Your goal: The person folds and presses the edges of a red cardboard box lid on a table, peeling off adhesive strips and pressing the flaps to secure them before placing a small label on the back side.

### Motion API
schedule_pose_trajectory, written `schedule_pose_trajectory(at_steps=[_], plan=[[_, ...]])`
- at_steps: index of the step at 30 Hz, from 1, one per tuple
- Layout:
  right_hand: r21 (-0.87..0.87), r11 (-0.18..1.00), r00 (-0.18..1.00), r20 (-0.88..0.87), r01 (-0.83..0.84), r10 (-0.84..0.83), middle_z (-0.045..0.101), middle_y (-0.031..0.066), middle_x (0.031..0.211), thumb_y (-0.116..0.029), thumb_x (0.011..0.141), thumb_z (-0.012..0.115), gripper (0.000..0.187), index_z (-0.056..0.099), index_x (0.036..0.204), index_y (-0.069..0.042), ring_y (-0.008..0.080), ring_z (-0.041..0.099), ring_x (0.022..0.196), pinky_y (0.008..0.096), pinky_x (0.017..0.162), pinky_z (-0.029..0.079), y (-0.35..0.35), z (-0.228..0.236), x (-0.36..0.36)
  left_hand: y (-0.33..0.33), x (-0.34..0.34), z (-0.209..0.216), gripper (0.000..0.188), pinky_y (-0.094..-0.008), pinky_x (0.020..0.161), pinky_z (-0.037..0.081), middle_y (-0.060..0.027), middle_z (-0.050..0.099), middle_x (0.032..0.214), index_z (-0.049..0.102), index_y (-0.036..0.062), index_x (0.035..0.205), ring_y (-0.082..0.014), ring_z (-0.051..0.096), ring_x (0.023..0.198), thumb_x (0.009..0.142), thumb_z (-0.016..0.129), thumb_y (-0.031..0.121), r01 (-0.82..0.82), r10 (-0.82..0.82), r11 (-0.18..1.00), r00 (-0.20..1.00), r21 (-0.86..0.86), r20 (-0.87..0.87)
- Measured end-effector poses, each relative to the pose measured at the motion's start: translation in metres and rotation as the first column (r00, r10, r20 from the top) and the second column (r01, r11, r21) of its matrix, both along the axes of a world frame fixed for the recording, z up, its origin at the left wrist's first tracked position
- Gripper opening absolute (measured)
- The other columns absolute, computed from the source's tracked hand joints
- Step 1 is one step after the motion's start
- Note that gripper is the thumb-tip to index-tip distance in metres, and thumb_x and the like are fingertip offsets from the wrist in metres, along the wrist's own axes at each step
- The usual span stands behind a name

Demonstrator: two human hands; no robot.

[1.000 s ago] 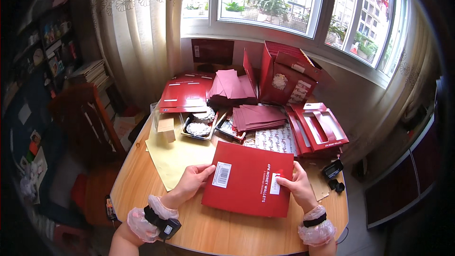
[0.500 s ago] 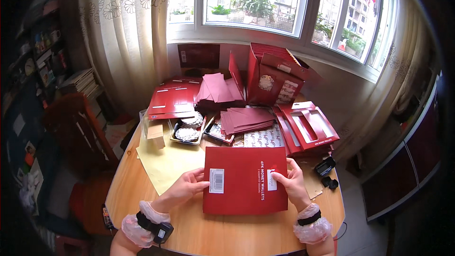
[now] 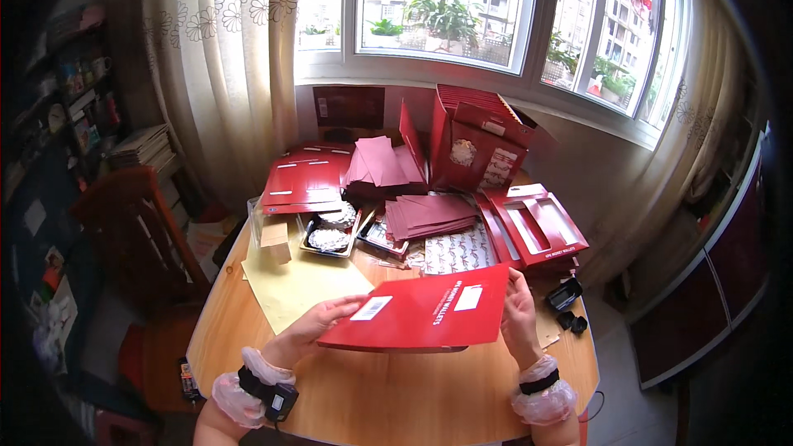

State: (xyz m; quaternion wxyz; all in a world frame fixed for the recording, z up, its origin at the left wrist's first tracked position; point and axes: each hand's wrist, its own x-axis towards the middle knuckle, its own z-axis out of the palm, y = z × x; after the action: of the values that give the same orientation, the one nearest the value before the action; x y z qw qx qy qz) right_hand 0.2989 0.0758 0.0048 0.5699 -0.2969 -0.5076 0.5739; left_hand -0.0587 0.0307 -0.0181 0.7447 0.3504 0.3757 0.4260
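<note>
A flat red cardboard packet (image 3: 409, 314) with a white barcode label and a second white sticker is held up over the near part of the table. My left hand (image 3: 318, 322) grips its left edge, thumb and fingers closed on the card. At the right edge, my right hand (image 3: 519, 310) pinches the packet near its upper corner. The packet is tilted, its far edge raised on the right, and a dark underside shows along the near edge. Both wrists carry clear plastic cuffs with black straps.
Beyond the packet lie a pile of dark pink envelopes (image 3: 429, 216), red window sleeves (image 3: 541, 227), stacked red cards (image 3: 306, 182) and a tall red box (image 3: 479, 136). A black tray of white rosettes (image 3: 329, 239) stands by a yellow sheet (image 3: 310, 281). Small black items (image 3: 572, 322) sit right.
The packet has tipped from facing me nearly upright to a flatter slant, its left side lower. My left hand has shifted slightly left and down; my right fingers have moved up the edge.
</note>
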Motion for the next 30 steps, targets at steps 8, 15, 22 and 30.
schedule_pose_trajectory(at_steps=[8,15,22,30], plan=[[0.141,0.971,0.979,0.097,-0.193,0.180,0.065,0.0148,0.127,-0.004,0.085,0.078,0.053,0.055,0.133,0.002,0.0220,0.060,0.121,0.0344,0.099,0.052,-0.007,-0.020,-0.006,-0.004,0.010,-0.015,0.052,-0.0216,0.089,0.053,-0.0087,0.060,0.135,0.045,0.0002,0.147,-0.0129,0.063,0.113,0.104,0.056,0.028,0.337,-0.347,0.936,0.931,-0.100,-0.113],[0.119,0.992,0.993,0.098,0.052,-0.064,0.074,0.0068,0.107,0.000,0.089,0.073,0.022,0.071,0.111,0.001,0.0136,0.068,0.098,0.0290,0.090,0.055,-0.011,-0.008,-0.010,-0.027,0.015,0.001,0.049,-0.0396,0.108,0.051,-0.0179,0.053,0.144,0.035,0.0017,0.151,-0.0304,0.059,0.125,0.110,0.038,0.029,0.398,-0.384,0.897,0.917,0.194,-0.105],[-0.127,0.991,0.993,0.109,0.051,-0.037,0.074,0.0054,0.103,-0.016,0.096,0.069,0.024,0.068,0.117,-0.003,0.0116,0.071,0.081,0.0279,0.067,0.060,-0.008,-0.004,-0.006,-0.005,0.001,0.000,0.065,-0.0373,0.100,0.055,-0.0163,0.059,0.138,0.047,0.0039,0.144,-0.0257,0.067,0.115,0.108,0.028,0.054,0.155,-0.129,0.981,0.971,-0.120,0.202],[-0.203,0.964,0.933,0.282,-0.171,0.225,0.074,0.0042,0.102,-0.016,0.094,0.073,0.027,0.071,0.115,0.002,0.0088,0.067,0.084,0.0257,0.072,0.056,-0.013,-0.005,-0.008,-0.006,0.011,-0.007,0.045,-0.0306,0.094,0.053,-0.0026,0.063,0.124,0.052,0.0072,0.135,-0.0136,0.064,0.111,0.103,0.060,0.038,0.086,-0.076,0.995,0.985,0.059,-0.152]])
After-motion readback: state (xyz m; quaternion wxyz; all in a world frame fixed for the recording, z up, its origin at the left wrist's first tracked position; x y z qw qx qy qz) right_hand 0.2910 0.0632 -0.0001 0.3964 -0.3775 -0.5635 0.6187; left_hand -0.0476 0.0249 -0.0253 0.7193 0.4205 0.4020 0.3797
